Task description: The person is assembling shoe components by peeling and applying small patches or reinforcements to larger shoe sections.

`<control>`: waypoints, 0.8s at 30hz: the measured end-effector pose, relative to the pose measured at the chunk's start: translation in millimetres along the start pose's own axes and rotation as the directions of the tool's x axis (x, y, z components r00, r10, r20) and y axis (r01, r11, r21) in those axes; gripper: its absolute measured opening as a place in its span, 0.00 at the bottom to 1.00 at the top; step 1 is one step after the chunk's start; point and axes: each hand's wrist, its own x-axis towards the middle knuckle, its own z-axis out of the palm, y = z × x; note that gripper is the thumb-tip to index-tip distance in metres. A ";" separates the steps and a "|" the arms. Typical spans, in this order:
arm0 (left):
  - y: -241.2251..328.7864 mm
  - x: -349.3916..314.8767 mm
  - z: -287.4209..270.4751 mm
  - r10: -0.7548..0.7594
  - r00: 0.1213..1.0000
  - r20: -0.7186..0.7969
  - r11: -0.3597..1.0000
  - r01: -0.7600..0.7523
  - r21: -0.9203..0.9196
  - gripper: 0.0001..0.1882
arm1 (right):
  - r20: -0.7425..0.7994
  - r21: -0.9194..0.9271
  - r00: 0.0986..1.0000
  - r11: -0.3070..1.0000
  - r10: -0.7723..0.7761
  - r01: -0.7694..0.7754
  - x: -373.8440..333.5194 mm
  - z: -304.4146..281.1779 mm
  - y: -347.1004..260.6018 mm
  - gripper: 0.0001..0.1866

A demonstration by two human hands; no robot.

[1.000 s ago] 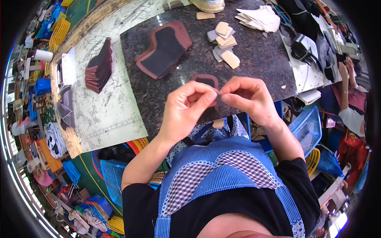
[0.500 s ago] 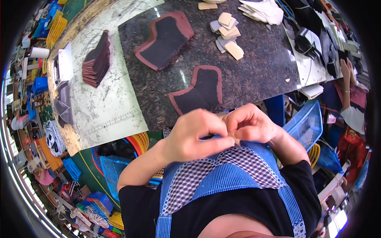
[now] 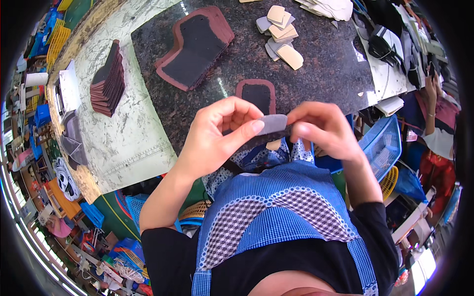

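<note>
Presently, the grey patch [image 3: 273, 125] is held up in front of the person, over the near edge of the dark stone counter [image 3: 321, 89]. The left hand [image 3: 210, 133] has it by its left end, pinched between thumb and forefinger, with the other fingers curled behind. The right hand [image 3: 328, 130] is at the patch's right end, its fingers bent and the forefinger close to the edge; whether they pinch it cannot be told.

Just beyond the hands, a black piece with a maroon border [image 3: 256, 93] lies on the counter, its lower part hidden by the left hand. Farther off to the left rests a thick stack of like pieces [image 3: 195, 49]; right of that stack, a loose pile of beige and grey patches [image 3: 281, 37] was noted, with white pieces [image 3: 328, 9] near the far edge. A fanned stack [image 3: 107, 81] lies on the white sheet [image 3: 140, 133] at left. A blue basket [image 3: 384, 140] stands at right, below the counter's edge
</note>
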 end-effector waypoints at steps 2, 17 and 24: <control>-1.8 17.1 -4.1 0.060 0.995 -0.076 0.976 -0.042 0.214 0.07 | 0.013 -0.124 0.998 0.991 0.059 -0.057 25.3 2.0 -2.0 0.12; -13.3 54.1 -11.3 0.467 0.884 -0.024 0.440 -0.208 0.874 0.07 | -0.077 -0.857 0.956 0.508 -0.282 0.080 70.7 9.3 4.1 0.16; 33.0 43.5 -52.0 0.696 0.711 0.095 -0.001 -0.131 0.991 0.19 | -0.280 -0.845 0.726 0.521 -0.629 0.125 72.6 -38.9 -3.7 0.11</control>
